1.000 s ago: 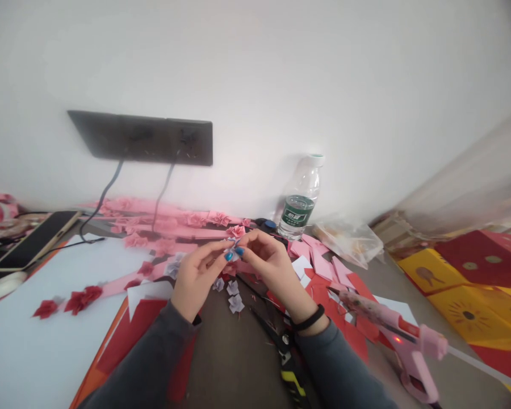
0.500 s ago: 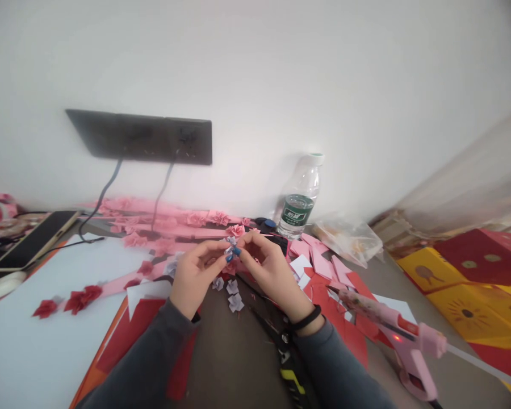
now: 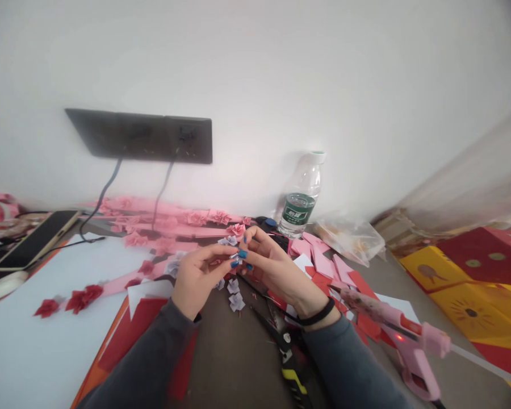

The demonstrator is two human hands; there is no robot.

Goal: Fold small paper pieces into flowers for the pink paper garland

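Over the middle of the table my left hand (image 3: 199,276) and my right hand (image 3: 276,272) meet, fingertips pinched together. Between them they hold a small pale lilac paper flower (image 3: 237,259), mostly covered by the fingers. Just below the hands lie several finished lilac paper flowers (image 3: 235,296). Behind the fingertips is a pink paper flower (image 3: 237,229). Scissors (image 3: 286,346) with black and yellow handles rest beneath my right wrist. To the right of my right forearm stands a pink hot glue gun (image 3: 398,335), its red light lit.
A water bottle (image 3: 300,199) stands by the wall, beside a clear plastic bag (image 3: 353,238). Pink and red paper pieces (image 3: 323,264) lie at right, near a yellow and red box (image 3: 472,284). Pink paper flower strips (image 3: 166,224), a phone (image 3: 38,238) and white sheets (image 3: 38,352) are at left.
My right hand has turned, its fingers now curling more over the paper flower, and its wrist has shifted slightly right. Both hands have moved a little to the right and down.
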